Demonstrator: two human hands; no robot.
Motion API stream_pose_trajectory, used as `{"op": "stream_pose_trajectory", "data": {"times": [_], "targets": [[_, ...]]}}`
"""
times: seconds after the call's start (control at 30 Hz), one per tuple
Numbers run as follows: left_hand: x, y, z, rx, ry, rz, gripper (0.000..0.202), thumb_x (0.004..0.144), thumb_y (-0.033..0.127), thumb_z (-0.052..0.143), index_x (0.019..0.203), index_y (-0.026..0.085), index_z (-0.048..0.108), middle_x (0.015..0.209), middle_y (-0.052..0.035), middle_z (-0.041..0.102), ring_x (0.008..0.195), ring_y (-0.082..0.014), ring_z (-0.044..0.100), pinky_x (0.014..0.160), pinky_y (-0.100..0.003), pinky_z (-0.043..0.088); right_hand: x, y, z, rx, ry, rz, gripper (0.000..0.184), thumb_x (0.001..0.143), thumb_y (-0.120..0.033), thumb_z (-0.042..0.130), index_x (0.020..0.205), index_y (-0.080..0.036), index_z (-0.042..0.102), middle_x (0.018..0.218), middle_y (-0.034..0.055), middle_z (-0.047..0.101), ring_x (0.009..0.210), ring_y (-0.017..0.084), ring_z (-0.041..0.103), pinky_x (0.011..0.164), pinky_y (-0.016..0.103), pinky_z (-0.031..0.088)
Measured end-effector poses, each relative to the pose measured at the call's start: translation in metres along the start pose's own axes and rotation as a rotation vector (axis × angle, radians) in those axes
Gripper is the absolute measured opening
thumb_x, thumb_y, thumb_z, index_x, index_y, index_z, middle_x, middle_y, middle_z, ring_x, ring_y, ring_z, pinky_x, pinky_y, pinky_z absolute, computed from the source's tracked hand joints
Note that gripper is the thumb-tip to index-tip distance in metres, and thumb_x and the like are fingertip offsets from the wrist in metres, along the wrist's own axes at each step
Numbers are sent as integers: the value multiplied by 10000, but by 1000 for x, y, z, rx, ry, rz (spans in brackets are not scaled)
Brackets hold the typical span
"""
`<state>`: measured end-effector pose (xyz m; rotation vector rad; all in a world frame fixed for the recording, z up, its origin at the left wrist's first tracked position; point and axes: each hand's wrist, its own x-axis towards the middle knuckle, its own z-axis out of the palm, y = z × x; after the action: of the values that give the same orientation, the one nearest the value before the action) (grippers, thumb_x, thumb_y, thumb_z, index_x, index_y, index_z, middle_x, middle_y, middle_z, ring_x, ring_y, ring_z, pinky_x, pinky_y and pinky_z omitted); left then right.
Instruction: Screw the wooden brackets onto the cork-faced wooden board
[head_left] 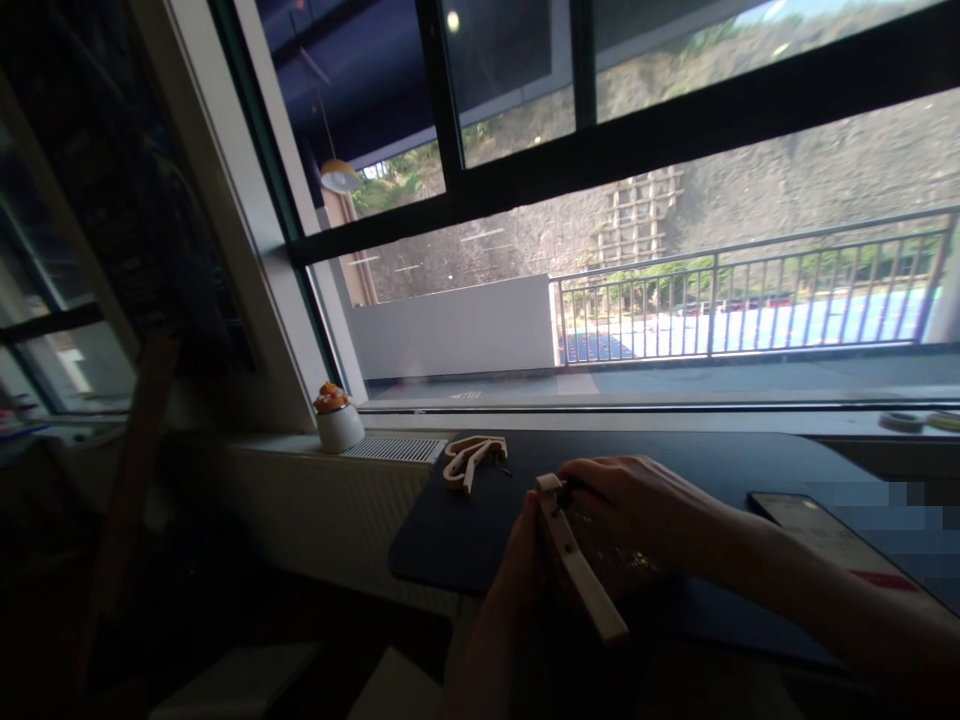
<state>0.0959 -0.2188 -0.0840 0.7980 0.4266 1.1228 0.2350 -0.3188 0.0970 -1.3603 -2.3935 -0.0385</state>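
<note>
From the head camera, the person's left hand [516, 562] came up from the lower edge of the frame and was clasped around a pale wooden strip [579, 562], fingers wrapped about its middle from the left side. The strip was tilted, its upper end pointing away from the person and its lower end slanting down to the right. It was held just above the near edge of a dark tabletop [697, 462].

The right hand [637, 510] reached in from the right and lay over the strip's upper end. Its fingers [581, 482] were curled down, touching the wood there. The shadow made it impossible to tell whether they pinched the strip or only rested on it. Something darker and mottled sat under the right palm, too dim to identify.

Farther back on the tabletop, well apart from both hands, lay a second curved wooden piece [472, 458]. To its left, on the sill beside a vent grille [394, 448], stood a small white pot with an orange top [337, 415].

A flat phone-like device [821, 530] lay on the table just beyond the right forearm. A roll of tape [900, 421] rested on the sill at the far right. Through the window, a metal railing [750, 300] and a hanging lamp [339, 177] were visible.
</note>
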Motion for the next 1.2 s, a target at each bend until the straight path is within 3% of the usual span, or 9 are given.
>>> {"op": "stream_pose_trajectory", "data": {"times": [0.17, 0.27, 0.37, 0.5, 0.6, 0.67, 0.9, 1.07, 1.2], "targets": [[0, 0, 0, 3, -9, 3, 555, 807, 573, 599, 1125, 121, 653, 946, -95, 685, 919, -246, 618, 856, -344, 440, 6, -1, 11, -167, 100, 201, 297, 929, -421, 448, 794, -198, 591, 628, 35, 662, 573, 183, 623, 493, 267, 251], [0, -1, 1, 3, -15, 6, 559, 809, 579, 590, 1117, 118, 657, 943, -98, 684, 915, -249, 617, 838, -341, 443, 11, 0, 12, -173, 130, 274, 265, 915, -396, 459, 815, -196, 600, 620, 35, 660, 569, 182, 620, 495, 271, 243], [0, -1, 2, 3, -6, 14, 546, 802, 576, 603, 1086, 114, 666, 909, -92, 685, 908, -249, 616, 832, -343, 442, 10, 2, 8, -119, 116, 226, 185, 915, -301, 453, 949, -207, 608, 669, 19, 674, 612, 177, 627, 516, 263, 268], [-1, -1, 1, -3, 12, 7, 539, 791, 576, 619, 1046, 104, 674, 877, -90, 684, 884, -243, 616, 825, -346, 442, 0, 4, 3, -41, 17, 35, 235, 944, -276, 412, 882, -224, 633, 794, 28, 670, 674, 157, 622, 562, 246, 343], [-1, 0, 0, -9, 21, -2, 524, 796, 564, 621, 1038, 102, 673, 857, -85, 681, 836, -223, 615, 796, -335, 445, -7, 3, 3, -22, -39, -78, 210, 938, -251, 442, 1016, -236, 636, 907, 43, 669, 750, 159, 635, 615, 241, 397], [-1, 0, 0, -12, 24, -3, 523, 792, 566, 625, 1042, 110, 672, 877, -83, 683, 841, -219, 615, 795, -329, 445, -6, 3, 5, -67, -43, -73, 208, 939, -237, 444, 1018, -217, 635, 892, 49, 678, 753, 169, 646, 609, 250, 403], [-4, 4, 7, -3, -13, -2, 568, 795, 573, 616, 1112, 104, 653, 967, -112, 691, 935, -262, 620, 868, -363, 442, 10, 9, 14, -309, 94, 171, 364, 960, -388, 416, 715, -190, 597, 671, 66, 679, 638, 200, 655, 513, 275, 299], [-4, 4, 9, -4, -1, 1, 595, 751, 601, 647, 1089, 111, 663, 949, -105, 694, 943, -273, 619, 882, -375, 438, 9, 8, 9, -194, 106, 121, 198, 940, -301, 447, 870, -209, 607, 682, 15, 674, 592, 160, 619, 502, 267, 259], [-3, 3, 5, 2, 22, -8, 608, 711, 626, 669, 1038, 113, 681, 883, -88, 688, 919, -273, 615, 851, -362, 435, -1, -2, 0, -62, -3, -16, 258, 955, -303, 424, 847, -211, 639, 766, 26, 653, 645, 133, 603, 531, 248, 322]]}}
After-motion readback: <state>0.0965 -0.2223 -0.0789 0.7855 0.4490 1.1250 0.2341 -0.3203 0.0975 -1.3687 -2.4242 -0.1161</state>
